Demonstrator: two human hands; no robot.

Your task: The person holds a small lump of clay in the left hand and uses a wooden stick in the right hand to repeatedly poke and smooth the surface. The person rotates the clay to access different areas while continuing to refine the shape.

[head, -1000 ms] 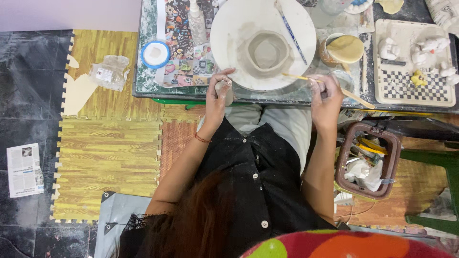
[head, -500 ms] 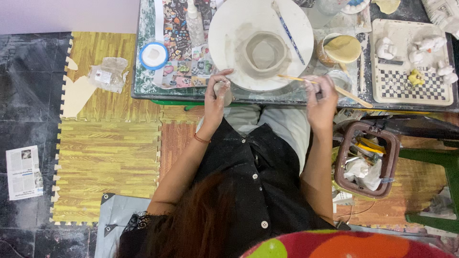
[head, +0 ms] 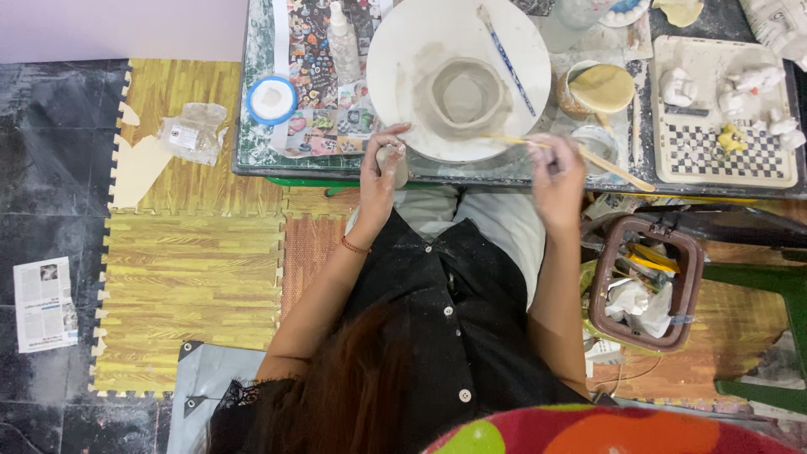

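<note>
Seen from above, a person sits at a table with both hands at its near edge. The left hand has its fingers curled closed around a small lump of grey clay, thumb on top, at the rim of a large round white board. The right hand pinches a thin wooden stick between thumb and fingertips; the stick lies nearly level, one end reaching left onto the board's near edge, the other pointing right toward a checkered tray.

In the middle of the white board stands a rough, open clay cup, grey and uneven at the rim, just beyond both hands. A blue-handled tool lies slanted across the board to the right of the cup.

Right of the board sits a small bowl holding a yellow sponge. The checkered tray further right carries small white clay figures. Left of the board is a round blue-rimmed lid, with a clear squeeze bottle near it.

On the floor lie yellow foam mats, a clear plastic bag and, far left, a sheet of newspaper. By the person's right side stands a brown bin filled with scraps.
</note>
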